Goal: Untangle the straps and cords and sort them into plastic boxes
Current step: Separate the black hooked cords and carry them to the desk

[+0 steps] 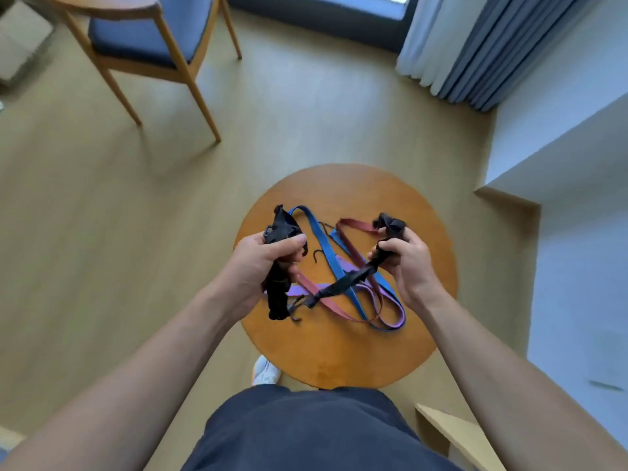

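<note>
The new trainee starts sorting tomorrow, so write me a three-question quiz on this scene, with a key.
1. Fill in: the left hand and right hand both grip the ____ strap.
2. The blue strap, red strap and purple strap lie tangled on: A the floor; B the table; C the chair.
3. True or false: a plastic box stands on the table.
Key: 1 black strap; 2 B; 3 false.
</note>
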